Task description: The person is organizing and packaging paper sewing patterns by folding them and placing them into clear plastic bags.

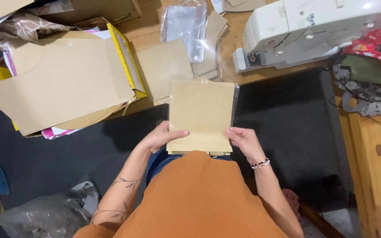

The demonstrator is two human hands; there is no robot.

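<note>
- The left hand [163,135] grips the left edge of a flat tan cardboard sheet in a clear plastic sleeve [202,115], thumb lying across its front face.
- The right hand [242,138] pinches the lower right edge of the same sleeved sheet; a beaded bracelet [260,164] circles that wrist.
- The hands are apart, one on each side, both clamped on the sheet.
- The sheet is held upright-facing in front of the person's orange top [199,198], above the dark floor [287,128] and just below the edge of the wooden table [236,42].
- On the table lie a loose square of tan cardboard [164,66], a clear plastic bag [185,28] and a white sewing machine [305,31].
- To the left, large curved brown paper pieces [62,83] rest over a yellow-edged box [126,59].
- Patterned fabric scraps [371,66] pile up at the right.
</note>
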